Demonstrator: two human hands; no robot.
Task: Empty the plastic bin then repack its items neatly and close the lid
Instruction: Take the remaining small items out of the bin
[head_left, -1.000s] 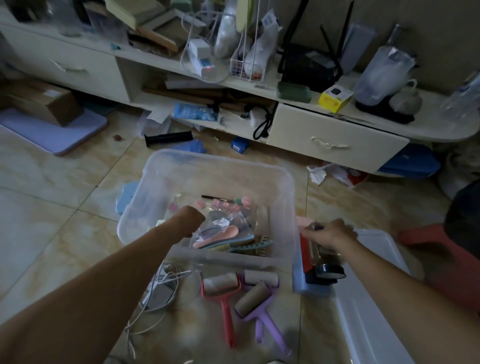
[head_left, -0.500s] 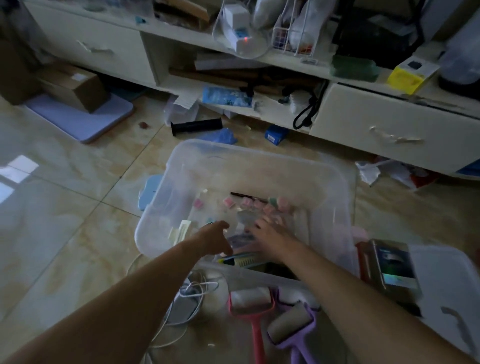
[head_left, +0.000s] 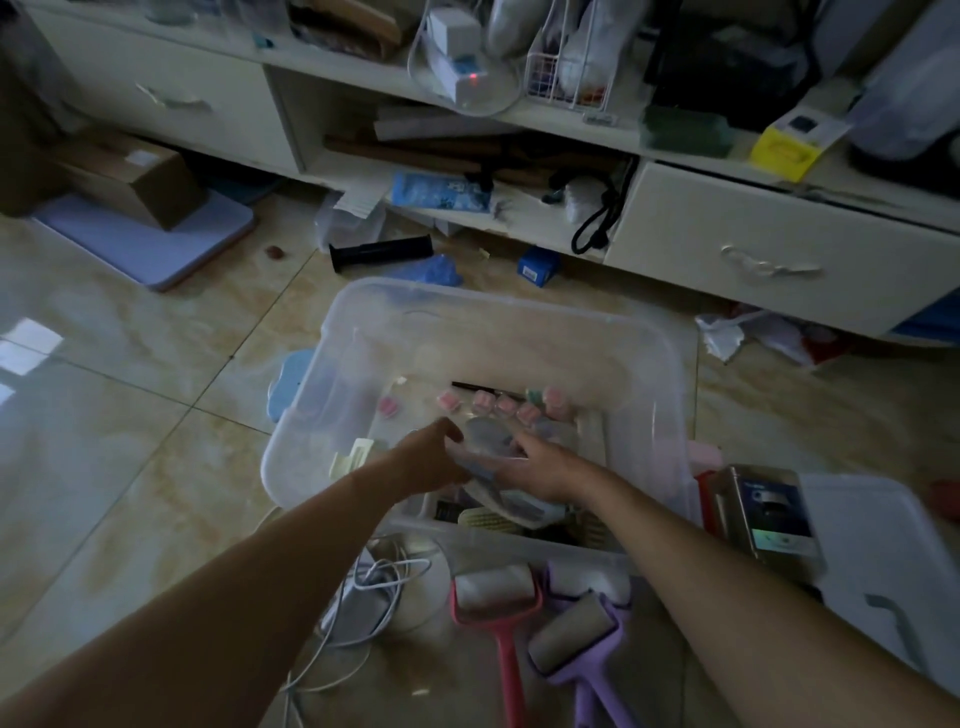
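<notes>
Plastic bin (head_left: 670, 364): left hand (head_left: 431, 457), right hand (head_left: 540, 470) apparently pinching a clear pouch (head_left: 488, 441); lift level, supporting underneath.

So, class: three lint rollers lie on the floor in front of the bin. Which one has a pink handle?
The leftmost lint roller, nearest the white cable. Its frame and handle are pink; the two to its right are purple.
</notes>
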